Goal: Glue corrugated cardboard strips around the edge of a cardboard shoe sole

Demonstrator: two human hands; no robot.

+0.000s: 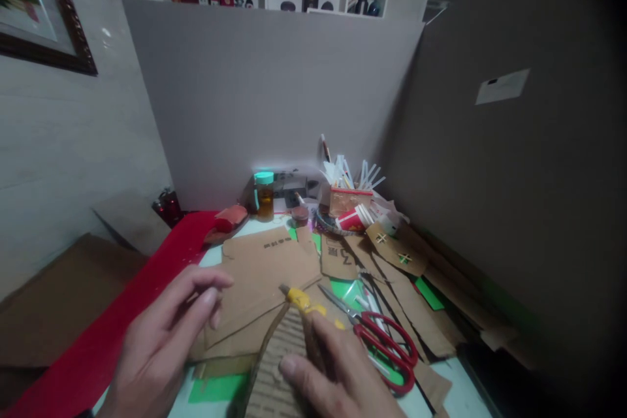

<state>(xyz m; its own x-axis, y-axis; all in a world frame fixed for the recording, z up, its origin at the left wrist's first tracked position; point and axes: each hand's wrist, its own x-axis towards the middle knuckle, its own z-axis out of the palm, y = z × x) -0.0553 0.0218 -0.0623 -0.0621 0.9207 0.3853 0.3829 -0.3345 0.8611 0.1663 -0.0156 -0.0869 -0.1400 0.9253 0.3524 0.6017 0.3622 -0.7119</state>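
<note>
My left hand hovers over the brown cardboard pieces with its fingers loosely apart and nothing in it. My right hand grips a yellow utility knife, its tip pointing away from me. The hand rests on a strip of corrugated cardboard that lies at the near edge of the pile. Red-handled scissors lie shut just right of my right hand.
A green-capped bottle, a holder of pens and sticks and a red cup stand at the back. Grey boards wall the table at the back and right. A red strip runs along the left. Green sheet shows under the cardboard.
</note>
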